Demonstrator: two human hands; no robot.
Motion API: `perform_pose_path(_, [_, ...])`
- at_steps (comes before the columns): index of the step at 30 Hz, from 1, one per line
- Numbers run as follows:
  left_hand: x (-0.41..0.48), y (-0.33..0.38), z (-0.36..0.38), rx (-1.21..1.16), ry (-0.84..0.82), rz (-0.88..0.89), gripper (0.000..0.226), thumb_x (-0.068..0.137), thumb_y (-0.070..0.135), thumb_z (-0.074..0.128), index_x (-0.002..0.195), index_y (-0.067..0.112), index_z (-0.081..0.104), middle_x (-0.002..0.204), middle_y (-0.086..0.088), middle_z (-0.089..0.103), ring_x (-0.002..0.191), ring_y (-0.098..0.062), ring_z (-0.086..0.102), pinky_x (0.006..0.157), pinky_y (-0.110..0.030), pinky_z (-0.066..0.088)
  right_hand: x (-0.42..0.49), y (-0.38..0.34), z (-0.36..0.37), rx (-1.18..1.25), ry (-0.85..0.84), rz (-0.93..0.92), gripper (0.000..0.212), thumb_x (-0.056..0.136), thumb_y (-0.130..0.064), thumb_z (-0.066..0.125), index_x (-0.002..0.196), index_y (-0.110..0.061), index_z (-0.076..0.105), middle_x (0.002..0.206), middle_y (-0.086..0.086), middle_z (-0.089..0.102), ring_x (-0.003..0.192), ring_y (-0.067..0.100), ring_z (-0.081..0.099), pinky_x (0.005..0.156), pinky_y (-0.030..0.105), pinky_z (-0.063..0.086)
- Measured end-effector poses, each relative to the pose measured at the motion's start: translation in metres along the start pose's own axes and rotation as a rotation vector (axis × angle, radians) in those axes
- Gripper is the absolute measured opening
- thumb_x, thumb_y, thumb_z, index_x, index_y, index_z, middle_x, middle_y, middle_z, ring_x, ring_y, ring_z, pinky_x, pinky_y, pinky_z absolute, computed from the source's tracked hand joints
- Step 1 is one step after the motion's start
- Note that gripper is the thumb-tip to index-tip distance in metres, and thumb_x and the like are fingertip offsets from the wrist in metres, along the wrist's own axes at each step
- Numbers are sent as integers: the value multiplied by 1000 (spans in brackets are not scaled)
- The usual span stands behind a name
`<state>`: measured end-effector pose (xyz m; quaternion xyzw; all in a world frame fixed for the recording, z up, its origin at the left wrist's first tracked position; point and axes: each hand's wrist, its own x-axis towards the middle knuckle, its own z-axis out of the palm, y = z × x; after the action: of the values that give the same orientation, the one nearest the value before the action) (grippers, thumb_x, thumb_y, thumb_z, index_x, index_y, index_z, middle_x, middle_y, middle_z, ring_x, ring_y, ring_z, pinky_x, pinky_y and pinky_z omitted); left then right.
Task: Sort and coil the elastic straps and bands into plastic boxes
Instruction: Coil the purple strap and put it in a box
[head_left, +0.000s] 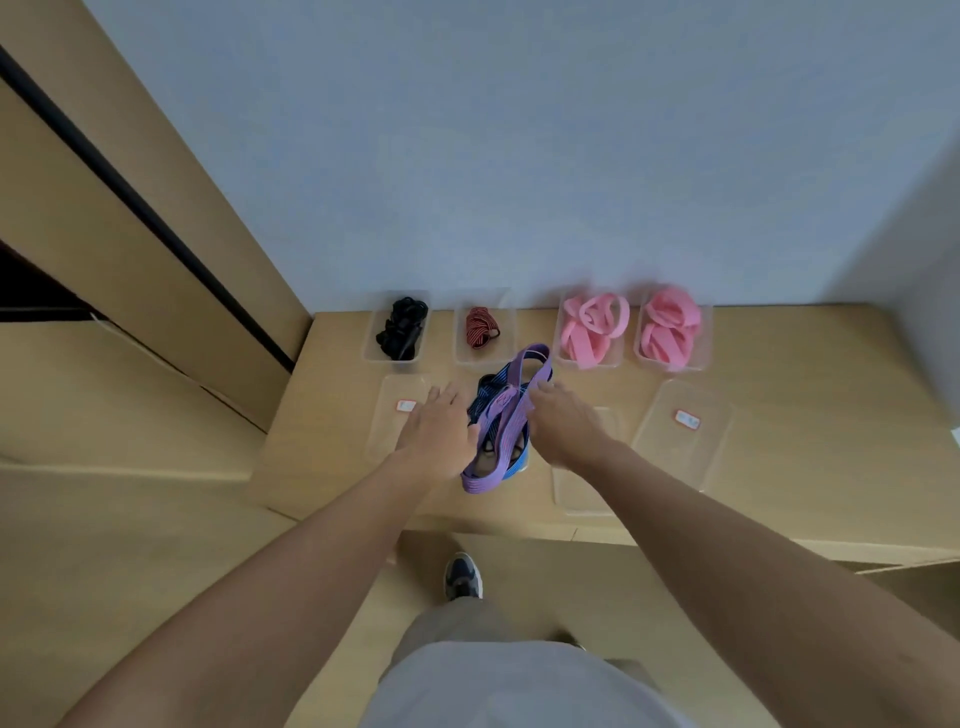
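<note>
Left hand (436, 431) flat and relaxed, fingers straight, thumb side against a bundle of purple striped elastic strap (506, 415) and blue striped elastic strap (487, 400). Right hand (566, 426) on the bundle's other side, fingertips up at the purple loop; pinching or merely touching, impossible to tell. Bundle upright between both hands, near the front of the light wooden tabletop (805, 389). Along the wall, four clear plastic boxes (371, 332) in a row: black straps (402, 327) in the leftmost, a red-and-black striped band (480, 328) in the next, pink flat bands (592, 327) in the third, more of the same pink in the fourth. Nearer, a clear plastic tray (387, 441) partly under the left hand and another clear tray (685, 457) well to the right, each with a small white label (406, 405) printed in red, too blurred to read.
</note>
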<state>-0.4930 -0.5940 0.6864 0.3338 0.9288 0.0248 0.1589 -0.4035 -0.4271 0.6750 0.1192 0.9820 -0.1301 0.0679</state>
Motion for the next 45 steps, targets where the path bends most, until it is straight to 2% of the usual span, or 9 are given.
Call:
perform_pose_path(3, [-1,1,0,-127,27,-26,20,104,25,45,102,7,52,111,-12,56,106,-34,55,78,-39,40,-8,-3,3,153,15,62,17,95,-7,47,108,-5,59,113,14,59,105,36,58,81,42,50])
perform_pose_path(8, [12,8,2,-315,27,-26,24,99,14,49,76,9,42,90,-16,54,87,-33,49,70,-37,31,-6,-12,3,308,-8,178,15,97,-6,42,85,-9,51,92,17,64,88,38,59,67,36,40])
perform_pose_path(13, [47,6,14,-449,-18,-61,20,98,15,53,83,2,57,83,-14,60,82,-33,53,70,-40,41,10,-22,16,968,-13,468,34,87,2,42,58,-16,39,60,1,39,60,21,33,53,29,25])
perform_pose_path(17, [73,3,29,-448,-55,-66,24,98,22,57,77,10,55,83,-14,64,82,-36,55,65,-36,32,27,-32,26,1285,-34,632,24,92,0,51,77,-16,59,75,4,54,65,19,49,58,27,41])
perform_pose_path(20, [91,-1,38,-444,-58,-42,15,95,19,61,96,7,71,97,-14,72,92,-35,63,73,-36,42,42,-35,30,1387,-13,738,22,95,-3,55,86,-22,62,86,1,62,78,18,59,72,30,51])
perform_pose_path(25, [112,-5,46,-483,-67,-39,14,95,17,59,95,12,72,95,-9,72,89,-30,62,69,-30,37,61,-47,26,1746,85,794,23,100,10,34,98,-3,53,69,5,42,52,12,42,56,20,35])
perform_pose_path(34, [110,-23,25,-1018,-205,150,30,94,2,65,88,31,67,63,9,50,54,1,44,58,-16,36,53,-29,17,1773,102,900,27,98,-33,64,110,-12,76,84,1,64,71,14,58,71,24,50])
perform_pose_path(39, [104,-35,15,-1213,-404,53,17,99,0,60,111,7,68,84,-14,56,79,-23,54,71,-35,45,59,-39,15,1869,61,918,24,97,-31,64,107,-11,75,88,2,66,75,16,60,74,25,51])
perform_pose_path(45, [107,-41,14,-1272,-519,-160,19,98,-4,55,98,12,66,76,-5,68,62,-17,64,55,-26,49,76,-58,25,1857,47,1018,12,96,-13,60,94,-11,72,82,3,70,71,15,62,80,25,51])
